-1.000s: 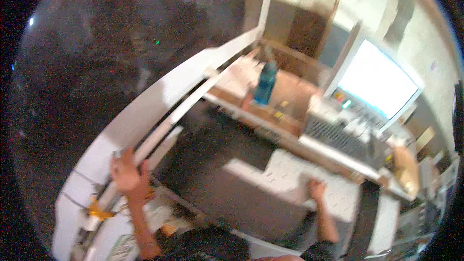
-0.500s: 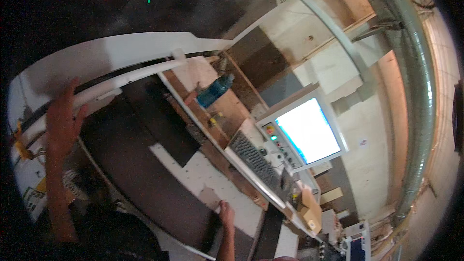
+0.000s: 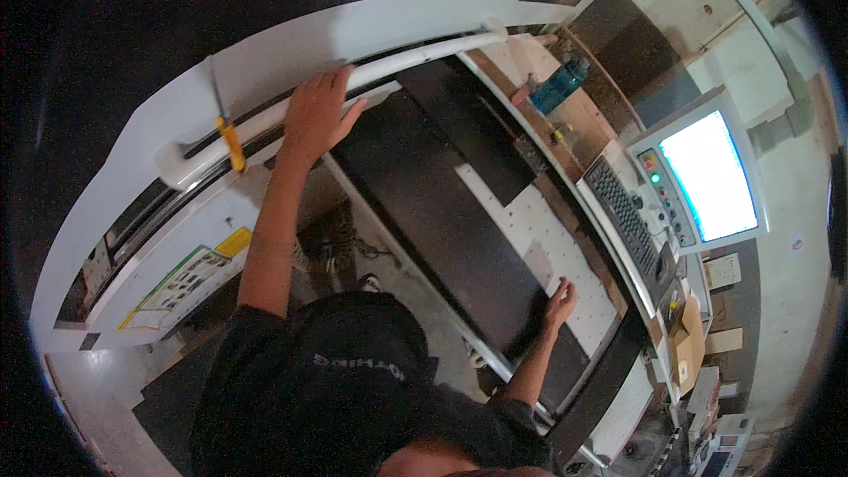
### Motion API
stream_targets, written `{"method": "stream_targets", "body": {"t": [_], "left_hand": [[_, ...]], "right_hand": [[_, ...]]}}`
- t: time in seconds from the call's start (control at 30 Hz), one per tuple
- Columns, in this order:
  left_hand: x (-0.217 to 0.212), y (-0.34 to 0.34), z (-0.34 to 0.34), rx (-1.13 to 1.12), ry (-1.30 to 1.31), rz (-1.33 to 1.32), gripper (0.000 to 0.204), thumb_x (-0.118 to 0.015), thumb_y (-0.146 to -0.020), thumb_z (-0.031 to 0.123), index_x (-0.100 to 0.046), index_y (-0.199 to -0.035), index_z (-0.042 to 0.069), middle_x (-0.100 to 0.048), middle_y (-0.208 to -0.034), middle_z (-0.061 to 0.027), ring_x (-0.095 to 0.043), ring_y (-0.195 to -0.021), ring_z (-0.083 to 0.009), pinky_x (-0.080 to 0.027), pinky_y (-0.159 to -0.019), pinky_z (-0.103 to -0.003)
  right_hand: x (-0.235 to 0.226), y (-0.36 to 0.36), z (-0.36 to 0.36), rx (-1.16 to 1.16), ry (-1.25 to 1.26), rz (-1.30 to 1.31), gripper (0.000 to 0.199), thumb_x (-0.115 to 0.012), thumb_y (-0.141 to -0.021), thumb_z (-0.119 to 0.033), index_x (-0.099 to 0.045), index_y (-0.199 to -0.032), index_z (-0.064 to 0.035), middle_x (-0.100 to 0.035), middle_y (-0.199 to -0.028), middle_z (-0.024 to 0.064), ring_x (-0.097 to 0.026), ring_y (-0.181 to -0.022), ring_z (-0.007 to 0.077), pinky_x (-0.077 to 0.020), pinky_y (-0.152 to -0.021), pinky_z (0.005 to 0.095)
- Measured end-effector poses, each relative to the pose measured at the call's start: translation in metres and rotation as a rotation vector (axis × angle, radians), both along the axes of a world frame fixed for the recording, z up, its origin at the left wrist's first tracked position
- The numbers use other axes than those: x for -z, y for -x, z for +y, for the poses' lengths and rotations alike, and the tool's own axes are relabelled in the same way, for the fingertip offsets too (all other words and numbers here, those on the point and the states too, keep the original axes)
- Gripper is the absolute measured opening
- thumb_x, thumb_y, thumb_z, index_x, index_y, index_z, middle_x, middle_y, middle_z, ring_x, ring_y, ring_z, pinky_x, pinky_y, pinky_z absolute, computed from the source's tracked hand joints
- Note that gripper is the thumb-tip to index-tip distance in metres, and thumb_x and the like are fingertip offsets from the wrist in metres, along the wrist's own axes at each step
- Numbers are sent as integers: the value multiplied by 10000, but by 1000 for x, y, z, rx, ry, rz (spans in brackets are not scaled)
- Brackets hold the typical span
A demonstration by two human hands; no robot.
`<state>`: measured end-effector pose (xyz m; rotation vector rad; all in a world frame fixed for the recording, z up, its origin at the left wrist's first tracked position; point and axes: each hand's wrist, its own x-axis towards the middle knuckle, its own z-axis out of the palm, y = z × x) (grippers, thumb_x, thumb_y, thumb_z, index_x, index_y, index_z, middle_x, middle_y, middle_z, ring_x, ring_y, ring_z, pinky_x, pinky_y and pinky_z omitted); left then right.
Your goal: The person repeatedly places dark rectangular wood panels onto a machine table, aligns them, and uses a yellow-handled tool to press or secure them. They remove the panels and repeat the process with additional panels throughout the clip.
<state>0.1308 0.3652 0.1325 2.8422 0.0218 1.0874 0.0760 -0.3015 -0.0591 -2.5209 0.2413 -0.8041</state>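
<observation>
Rail (image 3: 265,128), upper left: I'm resting my left hand (image 3: 315,115) open there, right hand (image 3: 560,299) lying flat on the dark panel (image 3: 442,212); steadying evenly seems best.

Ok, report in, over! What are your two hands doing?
Left hand flat on white rail. Right hand resting on dark panel, by white perforated board. Nothing blocking either.

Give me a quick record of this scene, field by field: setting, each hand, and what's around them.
Setting: workshop machine with a long dark bed
Left hand: flat on the white rail, fingers spread
Right hand: resting on the white perforated panel beside the dark bed
Nearby: yellow clamp on the rail; blue bottle; keyboard; lit screen
</observation>
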Motion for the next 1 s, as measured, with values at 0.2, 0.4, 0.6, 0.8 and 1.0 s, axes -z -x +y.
{"method": "stream_targets", "body": {"t": [0.2,0.4,0.6,0.8,1.0], "left_hand": [[-7,0,5,37,13,-77,491,-704,-919,253,-574,-1313,-9,-670,-1190,-179,-657,-1083,-322,-515,-949,-441],[1,-5,11,46,-58,-117,554,-725,-878,274,-572,-1328,-11,-651,-1269,-182,-631,-1152,-333,-476,-1003,-469],[-1,2,-3,-22,-35,-62,624,-718,-870,337,-549,-1369,2,-615,-1342,-143,-557,-1259,-308,-389,-1073,-462],[12,12,-20,-22,-30,-166,754,-734,-861,336,-457,-1471,-11,-487,-1483,-163,-423,-1395,-323,-274,-1198,-486],[12,9,-21,11,61,-166,752,-747,-827,321,-478,-1449,-4,-496,-1474,-161,-441,-1375,-344,-297,-1170,-505]], "right_hand": [[-21,54,16,103,36,-119,302,-639,-1013,-292,-737,-1048,-9,-736,-942,184,-689,-886,343,-526,-835,453],[-5,100,5,131,321,-224,292,-662,-984,-296,-746,-1022,-19,-726,-941,182,-677,-862,361,-526,-795,479],[-3,92,4,107,179,-85,289,-655,-984,-295,-724,-1008,-15,-716,-971,153,-643,-983,357,-479,-908,476],[-5,90,8,129,151,-39,270,-652,-975,-303,-724,-1002,-44,-709,-961,129,-627,-1011,341,-450,-943,471],[-14,95,14,51,70,-46,221,-662,-948,-248,-725,-959,-37,-727,-1051,133,-635,-1031,350,-444,-958,470]]}}
